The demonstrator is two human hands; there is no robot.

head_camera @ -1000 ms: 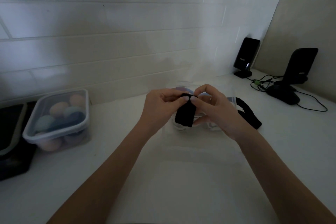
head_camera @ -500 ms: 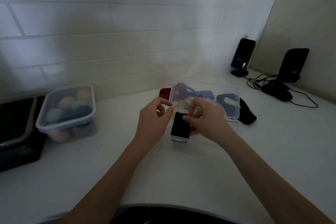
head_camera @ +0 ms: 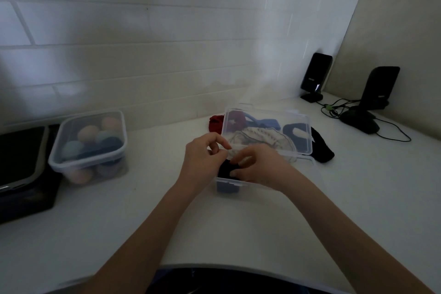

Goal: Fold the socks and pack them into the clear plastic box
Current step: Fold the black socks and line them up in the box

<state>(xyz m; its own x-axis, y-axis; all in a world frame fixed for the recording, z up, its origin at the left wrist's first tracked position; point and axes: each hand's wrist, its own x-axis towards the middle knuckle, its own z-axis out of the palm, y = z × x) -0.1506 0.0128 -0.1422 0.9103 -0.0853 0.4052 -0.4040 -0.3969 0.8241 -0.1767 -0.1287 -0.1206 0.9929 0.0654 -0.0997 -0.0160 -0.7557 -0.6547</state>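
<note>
The clear plastic box (head_camera: 241, 185) stands on the white counter in front of me, and its lid (head_camera: 269, 117) leans up behind it. A folded black sock (head_camera: 224, 170) lies in the box's near left corner. My right hand (head_camera: 260, 167) reaches into the box, its curled fingers gripping the sock from the right. My left hand (head_camera: 204, 156) hovers just left of the sock with loosely curled fingers and holds nothing. Behind the lid lie loose socks: a red one (head_camera: 214, 123), a blue one (head_camera: 262, 123), a cream one (head_camera: 260, 138), a navy one (head_camera: 297, 135) and a black one (head_camera: 321, 149).
A lidded clear container (head_camera: 89, 148) of rolled socks sits at the left, beside a black device (head_camera: 22, 162). Two black speakers (head_camera: 315, 76) (head_camera: 380, 87) and a low black gadget (head_camera: 358, 122) with cables occupy the back right corner. The counter's edge (head_camera: 214, 266) curves near me.
Both hands brought the folded black sock down from the air into the box. My left hand let go of it; my right hand still holds it inside.
</note>
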